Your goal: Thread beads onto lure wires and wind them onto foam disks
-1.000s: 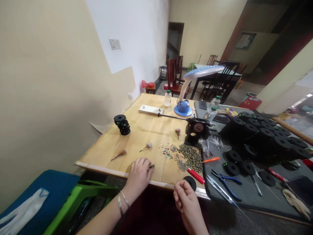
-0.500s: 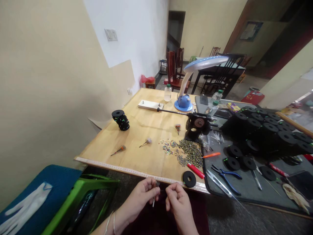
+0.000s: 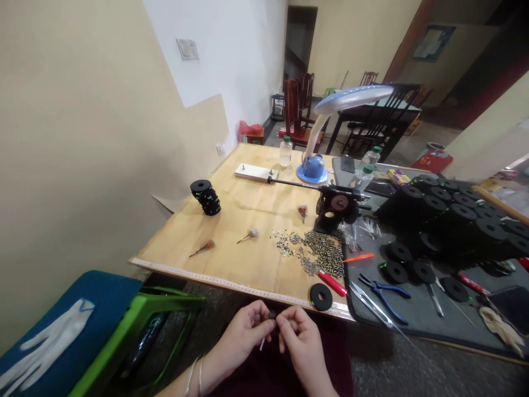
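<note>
Just off the table's front edge, my left hand (image 3: 253, 330) is closed in a pinch around a small thin piece with a white stick-like end (image 3: 262, 345) poking out below the fingers. A tiny dark part shows at the fingertips, too small to name. My right hand (image 3: 301, 337) is closed too, its thumb and forefinger meeting the left fingertips at that dark part. Whatever it grips is hidden. Closest on the table lies a black foam ring (image 3: 321, 297), beside a red lighter-shaped piece (image 3: 332, 283). Behind them spread many small metallic pieces (image 3: 324, 251) and coloured beads (image 3: 286, 244).
A black clamp-like device (image 3: 338, 207) with a long rod stands behind the pieces, near a blue lamp (image 3: 313, 168). Blue-handled pliers (image 3: 384, 298), tweezers (image 3: 371, 304) and stacked black foam rolls (image 3: 450, 215) occupy the grey mat (image 3: 417, 325). A green stool (image 3: 182, 306) stands left.
My right hand has moved left, so its fingertips now meet those of my left hand. The left hand still holds the thin piece. The camera view has shifted slightly.
</note>
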A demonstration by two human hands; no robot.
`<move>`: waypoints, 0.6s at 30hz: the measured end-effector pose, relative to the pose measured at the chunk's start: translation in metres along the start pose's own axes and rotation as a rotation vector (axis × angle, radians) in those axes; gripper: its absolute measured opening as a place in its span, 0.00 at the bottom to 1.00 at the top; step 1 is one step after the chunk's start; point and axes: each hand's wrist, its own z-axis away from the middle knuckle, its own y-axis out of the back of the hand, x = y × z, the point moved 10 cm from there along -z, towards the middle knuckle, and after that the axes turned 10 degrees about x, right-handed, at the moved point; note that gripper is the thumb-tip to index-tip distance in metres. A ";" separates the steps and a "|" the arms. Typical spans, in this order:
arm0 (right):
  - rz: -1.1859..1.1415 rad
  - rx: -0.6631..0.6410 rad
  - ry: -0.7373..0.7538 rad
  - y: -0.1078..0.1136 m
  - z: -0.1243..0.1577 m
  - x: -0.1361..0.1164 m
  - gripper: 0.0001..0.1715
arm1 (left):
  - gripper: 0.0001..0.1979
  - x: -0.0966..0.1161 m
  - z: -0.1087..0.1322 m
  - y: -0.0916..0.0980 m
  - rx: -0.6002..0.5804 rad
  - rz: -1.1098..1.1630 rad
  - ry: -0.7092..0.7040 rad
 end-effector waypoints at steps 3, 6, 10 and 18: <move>0.040 -0.005 0.009 -0.001 0.000 0.002 0.21 | 0.16 0.000 0.000 -0.001 -0.008 -0.009 -0.019; 0.070 -0.011 0.022 -0.001 0.000 0.003 0.21 | 0.15 0.003 0.001 -0.001 0.002 -0.016 -0.043; 0.106 -0.010 0.040 -0.001 -0.001 0.003 0.19 | 0.13 0.007 0.002 0.001 0.026 -0.038 -0.076; 0.049 0.013 -0.021 0.000 -0.004 0.014 0.20 | 0.16 -0.001 0.003 -0.005 0.000 0.079 0.031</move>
